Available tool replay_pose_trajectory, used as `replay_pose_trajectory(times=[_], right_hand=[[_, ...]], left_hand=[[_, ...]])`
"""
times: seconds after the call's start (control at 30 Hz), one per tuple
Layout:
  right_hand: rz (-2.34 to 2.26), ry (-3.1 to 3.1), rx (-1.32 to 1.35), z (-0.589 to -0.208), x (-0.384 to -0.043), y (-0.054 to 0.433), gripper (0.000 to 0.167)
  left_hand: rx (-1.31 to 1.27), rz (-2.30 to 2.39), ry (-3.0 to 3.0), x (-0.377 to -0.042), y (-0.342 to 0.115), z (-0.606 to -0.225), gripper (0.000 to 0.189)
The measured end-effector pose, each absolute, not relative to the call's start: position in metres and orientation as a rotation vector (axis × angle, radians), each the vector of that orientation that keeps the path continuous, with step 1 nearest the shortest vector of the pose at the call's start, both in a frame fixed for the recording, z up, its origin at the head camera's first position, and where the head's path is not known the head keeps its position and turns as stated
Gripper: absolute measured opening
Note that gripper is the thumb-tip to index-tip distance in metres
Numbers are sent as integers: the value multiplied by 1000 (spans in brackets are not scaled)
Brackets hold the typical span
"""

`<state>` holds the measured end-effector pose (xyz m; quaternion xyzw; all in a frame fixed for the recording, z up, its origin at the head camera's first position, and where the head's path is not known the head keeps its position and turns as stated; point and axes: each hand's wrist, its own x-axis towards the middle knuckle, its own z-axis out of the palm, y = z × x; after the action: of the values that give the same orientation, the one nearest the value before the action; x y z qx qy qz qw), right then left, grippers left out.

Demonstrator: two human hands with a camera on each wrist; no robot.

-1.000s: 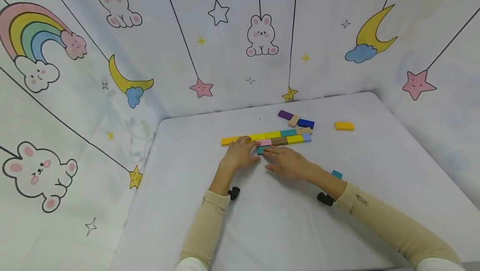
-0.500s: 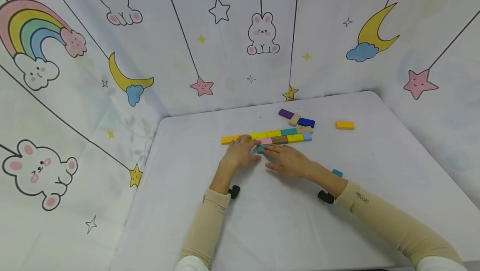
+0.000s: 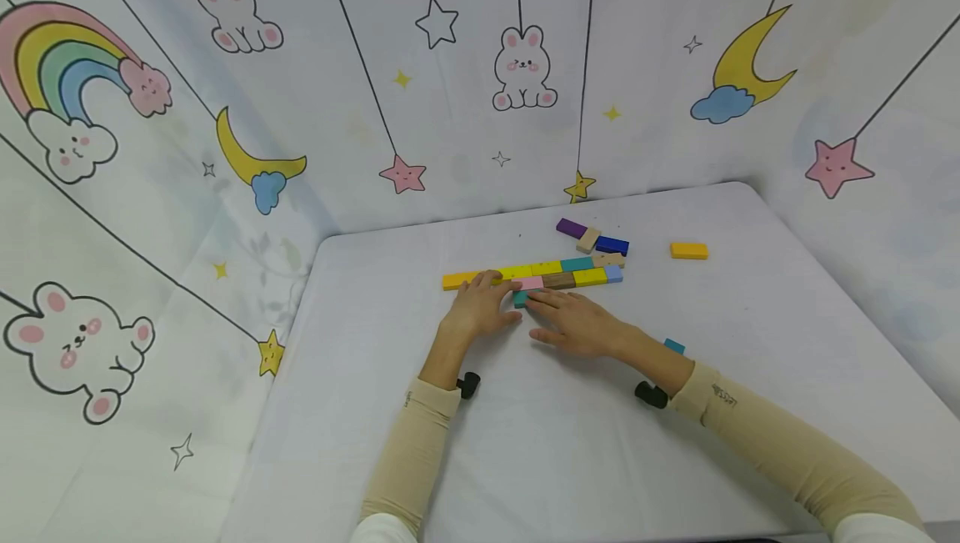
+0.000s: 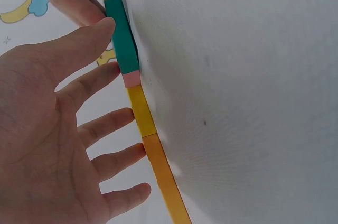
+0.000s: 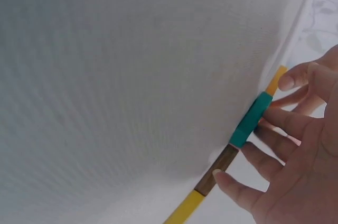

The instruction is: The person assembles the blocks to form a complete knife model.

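Note:
My left hand [image 3: 474,309] lies over the left part of two rows of coloured wooden blocks, fingers spread along them. Its thumb tip is right at the teal block [image 4: 121,36] in the left wrist view. My right hand [image 3: 577,326] reaches in from the right, straight fingers touching the teal block along its side. That block stands in front of the pink block [image 3: 531,283]. To its right the front row continues with a brown block [image 3: 558,281], a yellow block [image 3: 590,277] and a lavender block [image 3: 614,274]. One right fingertip rests at the brown block in the right wrist view.
The back row runs from an orange block [image 3: 454,282] to a tan block [image 3: 609,260]. Behind it lie purple [image 3: 572,228], small tan [image 3: 588,240] and dark blue [image 3: 612,245] blocks. An orange-yellow block [image 3: 688,251] sits far right; a blue block [image 3: 674,346] is beside the right forearm.

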<state>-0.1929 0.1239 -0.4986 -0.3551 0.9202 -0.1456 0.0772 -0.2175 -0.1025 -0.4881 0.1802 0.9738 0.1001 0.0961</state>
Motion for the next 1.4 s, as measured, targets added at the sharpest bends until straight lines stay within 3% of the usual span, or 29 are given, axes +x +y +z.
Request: replay_pose_trajectory(times=[0.8, 1.13, 1.4], right_hand=[[-623, 2840, -886, -485, -198, 156, 63], [-578, 2901, -673, -472, -230, 185, 64], [-550, 2945, -646, -478, -254, 207, 60]], left_hand=[[530, 296, 2885, -216, -101, -486, 62], [533, 314, 2891, -214, -101, -487, 60], [549, 318, 2896, -214, -99, -489, 60]])
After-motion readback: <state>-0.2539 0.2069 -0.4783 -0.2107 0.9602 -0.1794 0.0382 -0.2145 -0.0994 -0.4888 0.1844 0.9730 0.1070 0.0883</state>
